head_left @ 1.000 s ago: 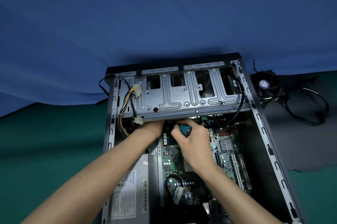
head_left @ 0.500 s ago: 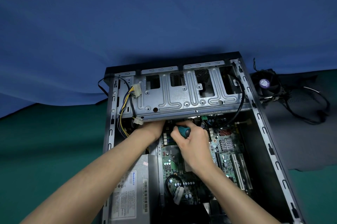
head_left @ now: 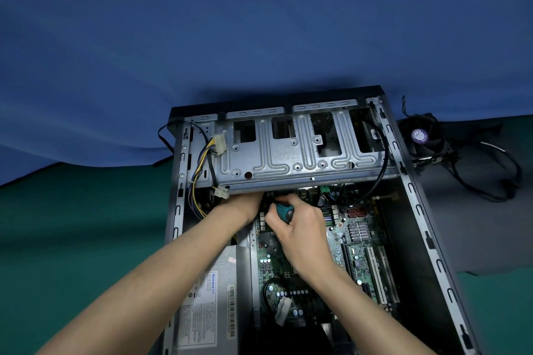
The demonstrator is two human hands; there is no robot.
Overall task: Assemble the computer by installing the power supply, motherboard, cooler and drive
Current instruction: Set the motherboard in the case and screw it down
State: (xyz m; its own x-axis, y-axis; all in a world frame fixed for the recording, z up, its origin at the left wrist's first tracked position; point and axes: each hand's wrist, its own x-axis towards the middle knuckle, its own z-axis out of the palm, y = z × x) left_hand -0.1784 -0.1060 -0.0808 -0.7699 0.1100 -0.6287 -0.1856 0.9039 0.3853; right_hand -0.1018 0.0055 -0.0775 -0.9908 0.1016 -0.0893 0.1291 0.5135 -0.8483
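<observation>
An open computer case [head_left: 415, 204] lies on its side. The green motherboard [head_left: 357, 242] sits on its floor, and the grey power supply [head_left: 207, 302] lies at the near left. My right hand [head_left: 300, 227] is closed around a teal-handled screwdriver [head_left: 284, 211] whose tip points under the metal drive cage [head_left: 297, 149] at the board's far edge. My left hand [head_left: 245, 204] reaches under the same cage edge; its fingers are hidden there. The black cooler fan [head_left: 422, 138] rests outside the case at the right.
Yellow and black power cables [head_left: 202, 164] with white connectors hang at the case's left wall. A black cable [head_left: 380, 170] loops over the cage's right end. Loose black wires [head_left: 490, 178] trail from the fan across a dark mat. Green cloth covers the table; blue cloth hangs behind.
My right hand has shifted slightly on the screwdriver handle, staying in the same spot. The left hand has not moved.
</observation>
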